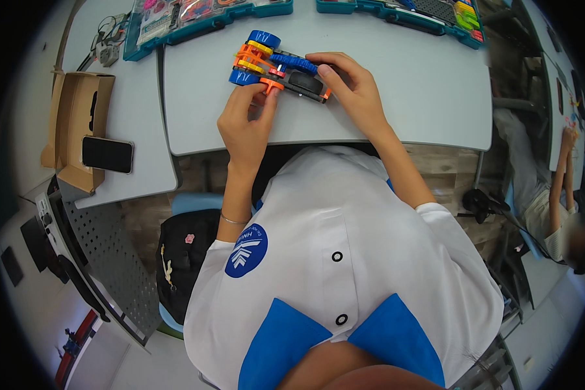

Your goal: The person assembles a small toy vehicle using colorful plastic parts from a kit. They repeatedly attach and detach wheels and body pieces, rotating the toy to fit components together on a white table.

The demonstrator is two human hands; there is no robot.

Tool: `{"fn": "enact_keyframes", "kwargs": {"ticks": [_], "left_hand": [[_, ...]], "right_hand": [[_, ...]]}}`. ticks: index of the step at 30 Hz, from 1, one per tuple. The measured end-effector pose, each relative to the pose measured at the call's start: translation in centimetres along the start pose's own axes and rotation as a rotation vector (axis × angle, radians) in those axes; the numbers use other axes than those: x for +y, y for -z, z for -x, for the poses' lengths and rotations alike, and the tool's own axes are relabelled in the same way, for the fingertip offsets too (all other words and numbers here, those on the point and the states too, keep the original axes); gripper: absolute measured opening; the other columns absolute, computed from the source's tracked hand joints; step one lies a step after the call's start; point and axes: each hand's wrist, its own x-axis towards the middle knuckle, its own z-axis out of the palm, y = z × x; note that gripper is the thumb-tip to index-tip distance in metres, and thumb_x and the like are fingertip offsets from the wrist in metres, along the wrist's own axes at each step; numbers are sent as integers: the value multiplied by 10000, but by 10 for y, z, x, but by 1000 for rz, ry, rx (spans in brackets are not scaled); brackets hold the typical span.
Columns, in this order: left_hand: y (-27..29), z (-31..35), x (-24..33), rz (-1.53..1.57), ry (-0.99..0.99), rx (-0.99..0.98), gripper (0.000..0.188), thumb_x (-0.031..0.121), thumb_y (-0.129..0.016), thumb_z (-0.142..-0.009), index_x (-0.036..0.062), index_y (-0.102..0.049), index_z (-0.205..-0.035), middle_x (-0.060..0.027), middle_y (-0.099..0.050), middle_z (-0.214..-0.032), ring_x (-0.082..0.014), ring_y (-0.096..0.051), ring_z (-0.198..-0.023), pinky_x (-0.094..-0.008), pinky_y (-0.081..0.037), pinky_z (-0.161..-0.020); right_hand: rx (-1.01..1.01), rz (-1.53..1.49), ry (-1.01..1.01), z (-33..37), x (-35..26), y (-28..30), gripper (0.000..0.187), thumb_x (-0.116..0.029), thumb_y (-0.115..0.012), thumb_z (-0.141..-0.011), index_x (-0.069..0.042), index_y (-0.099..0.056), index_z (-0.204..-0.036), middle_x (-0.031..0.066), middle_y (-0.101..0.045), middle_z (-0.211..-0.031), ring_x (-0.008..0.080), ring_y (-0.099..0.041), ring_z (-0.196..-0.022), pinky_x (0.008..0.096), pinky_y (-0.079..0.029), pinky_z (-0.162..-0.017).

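Note:
A small construction-kit vehicle [281, 77] rests on the light grey table between my hands. Blue wheels [264, 38] sit at its left end, with yellow rings and an orange frame [248, 58] between them. Toward its right lie a blue gear [294, 63] and a dark grey beam frame. My left hand [246, 127] pinches an orange part [272, 84] on the near side, thumb and fingers closed on it. From the right, my right hand [354, 91] grips the vehicle's other end by the blue gear, thumb and index finger against it. Its curled fingers are partly hidden.
Teal parts cases [208, 26] with coloured pieces stand open at the table's far edge. On the left table lie an open cardboard box [62, 123], a black phone [108, 154] and cables [107, 39]. A black backpack [185, 260] sits on a chair; another person works far right.

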Motion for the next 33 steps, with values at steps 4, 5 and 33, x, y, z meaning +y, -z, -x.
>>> {"fn": "enact_keyframes", "kwargs": {"ticks": [4, 5, 33], "left_hand": [[13, 1, -6, -91, 103, 1, 159, 137, -751, -864, -4, -678, -883, -18, -593, -693, -110, -511, -557, -257, -403, -525], [15, 1, -7, -10, 202, -35, 182, 169, -728, -890, -6, -681, -877, -5, -567, -672, -95, -488, -547, -255, -381, -513], [33, 12, -5, 2323, 1403, -172, 267, 194, -380, -1079, -47, -492, -1102, -15, -397, -759, -55, -306, -443, -227, -240, -398]], "right_hand": [[-43, 139, 67, 6, -4, -12, 433, -234, -737, -863, -51, -633, -1241, 83, -645, -1203, 198, -601, -1071, 311, -454, -937], [-58, 226, 101, 8, -5, -13, 499, -236, -763, -838, -54, -612, -1277, 96, -636, -1242, 214, -595, -1121, 329, -443, -986], [-135, 481, 188, 5, -5, -11, 523, -204, -791, -803, -55, -535, -1235, 104, -655, -1153, 257, -649, -1026, 339, -510, -893]]}}
